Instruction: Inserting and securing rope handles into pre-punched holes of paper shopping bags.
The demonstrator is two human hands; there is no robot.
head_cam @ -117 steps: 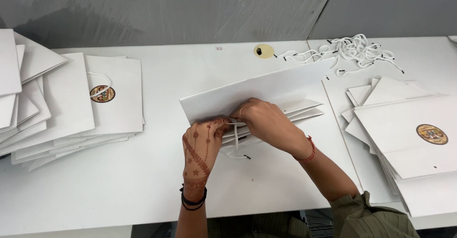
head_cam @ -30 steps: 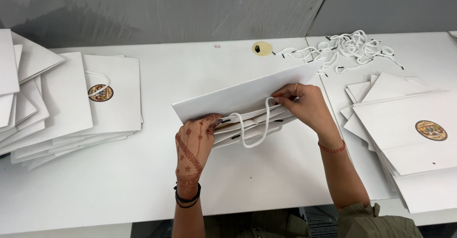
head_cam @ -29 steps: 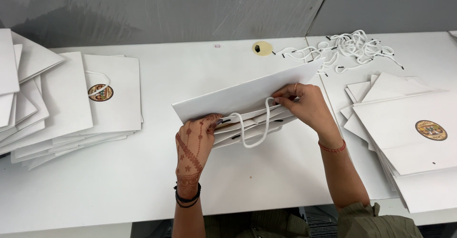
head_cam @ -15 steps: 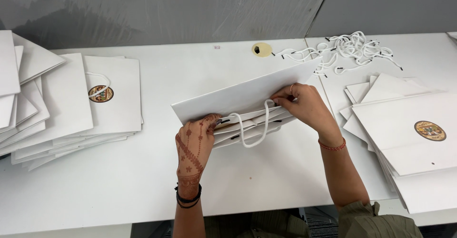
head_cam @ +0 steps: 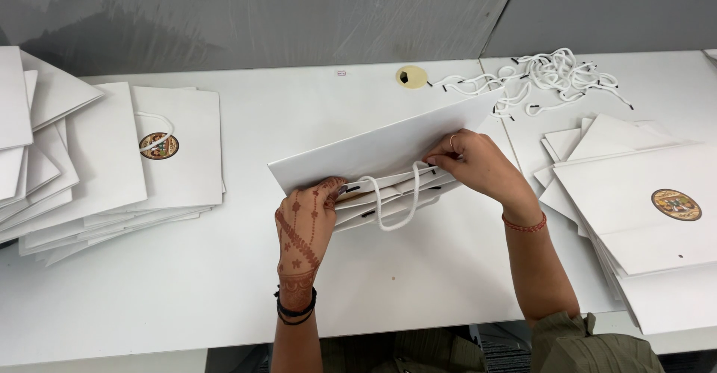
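now the white paper bag (head_cam: 388, 149) lies flat near the middle of the white table (head_cam: 224, 283), its open mouth turned toward the person, and it serves as the landmark for everything else. the left hand (head_cam: 306, 220), patterned with henna, is closed on the bag's left end at the mouth, fingertips pinching the folded paper layers. the right hand (head_cam: 478, 165) is closed on the bag's right end, its fingers pinching the top edge where one end of the white rope handle (head_cam: 388, 205) goes in. the handle hangs in a loop out of the mouth between the two hands.

compared with about four seconds ago, when both hands were bunched together at the middle of the bag's mouth and no loop showed, the hands have spread to opposite ends and the cord loop is out in plain view. over the last second the grip and the bag have hardly shifted.

to the left of the bag sits a fanned stack of finished bags (head_cam: 112, 171), the top one carrying a round emblem and a handle. to the right of the bag is a second pile of flat bags (head_cam: 642, 216) with the same round mark. beyond the bag's far right corner lies a tangle of loose white cords (head_cam: 553, 74), and just behind the bag a small tape roll (head_cam: 411, 76).
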